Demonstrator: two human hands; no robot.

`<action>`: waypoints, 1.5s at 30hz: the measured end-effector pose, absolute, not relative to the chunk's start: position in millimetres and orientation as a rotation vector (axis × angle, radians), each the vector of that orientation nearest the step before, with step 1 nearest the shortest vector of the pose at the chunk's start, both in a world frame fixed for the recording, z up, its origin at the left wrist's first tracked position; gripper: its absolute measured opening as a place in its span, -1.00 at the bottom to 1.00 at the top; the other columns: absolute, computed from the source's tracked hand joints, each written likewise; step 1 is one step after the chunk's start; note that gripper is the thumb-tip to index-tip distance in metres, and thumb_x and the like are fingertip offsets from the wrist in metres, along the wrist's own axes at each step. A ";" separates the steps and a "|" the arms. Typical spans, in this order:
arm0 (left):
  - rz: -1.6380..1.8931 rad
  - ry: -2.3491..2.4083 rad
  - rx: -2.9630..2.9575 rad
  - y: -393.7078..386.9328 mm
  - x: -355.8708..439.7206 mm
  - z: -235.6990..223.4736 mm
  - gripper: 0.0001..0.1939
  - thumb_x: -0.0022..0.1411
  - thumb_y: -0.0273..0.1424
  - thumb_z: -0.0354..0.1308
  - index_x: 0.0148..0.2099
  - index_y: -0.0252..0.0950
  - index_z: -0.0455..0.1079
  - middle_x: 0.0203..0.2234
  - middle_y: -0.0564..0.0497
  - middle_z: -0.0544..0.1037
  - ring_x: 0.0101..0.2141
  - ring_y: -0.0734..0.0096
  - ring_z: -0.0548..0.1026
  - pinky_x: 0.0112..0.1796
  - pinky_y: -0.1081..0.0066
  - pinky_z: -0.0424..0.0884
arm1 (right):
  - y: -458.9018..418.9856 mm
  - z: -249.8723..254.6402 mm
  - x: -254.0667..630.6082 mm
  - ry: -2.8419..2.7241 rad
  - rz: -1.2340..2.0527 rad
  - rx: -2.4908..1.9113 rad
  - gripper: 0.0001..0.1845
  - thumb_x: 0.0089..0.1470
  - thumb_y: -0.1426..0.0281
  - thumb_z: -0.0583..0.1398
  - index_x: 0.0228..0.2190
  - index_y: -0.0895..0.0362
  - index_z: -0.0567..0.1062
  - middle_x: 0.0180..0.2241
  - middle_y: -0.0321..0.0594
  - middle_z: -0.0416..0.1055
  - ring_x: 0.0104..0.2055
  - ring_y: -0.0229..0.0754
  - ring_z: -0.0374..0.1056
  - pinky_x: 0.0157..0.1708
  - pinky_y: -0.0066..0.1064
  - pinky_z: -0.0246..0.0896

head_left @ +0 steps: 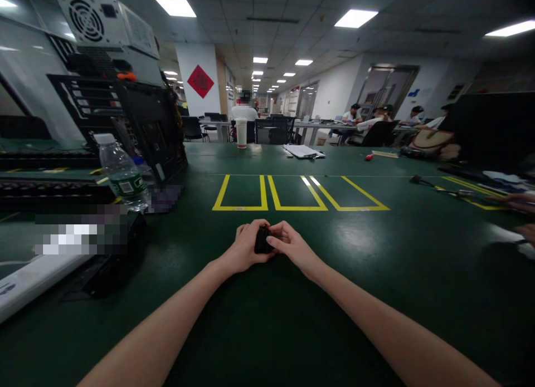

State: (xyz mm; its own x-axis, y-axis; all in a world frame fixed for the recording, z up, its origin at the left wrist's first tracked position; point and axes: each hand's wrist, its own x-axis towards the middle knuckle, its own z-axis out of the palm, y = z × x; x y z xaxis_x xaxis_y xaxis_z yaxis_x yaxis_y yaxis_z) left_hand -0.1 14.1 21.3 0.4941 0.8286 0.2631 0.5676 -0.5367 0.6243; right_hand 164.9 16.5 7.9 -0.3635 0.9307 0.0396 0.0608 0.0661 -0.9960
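Note:
A small, dark, blocky object point(262, 241) is held between my two hands, low over the green table point(267, 326). My left hand point(246, 243) wraps round its left side with curled fingers. From the right, my right hand point(290, 243) grips it between thumb and fingers. The object's exact kind cannot be made out, since the fingers cover much of it. Just beyond my hands, yellow tape outlines point(301, 209) mark three open-topped boxes on the tabletop.
To the left stand a water bottle point(123, 172), a black computer case point(154, 125) and a long white object point(45, 273). A tall cup point(241, 133) and a clipboard with papers point(304, 151) are at the back. At the right edge, another person's hand point(522, 203) shows near cables and tools.

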 end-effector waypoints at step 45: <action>0.732 1.157 2.270 9.7 0.8 29.6 -0.48 -0.05 -0.36 0.13 -0.03 -0.15 0.04 -0.11 0.00 0.24 -0.06 0.14 0.19 -0.10 0.13 0.12 | 13.1 11.5 171.1 -1.564 1.477 -0.953 -0.70 -0.15 0.34 0.19 -0.30 0.05 0.27 -0.20 -0.28 0.25 -0.11 -0.17 0.22 -0.13 -0.21 0.15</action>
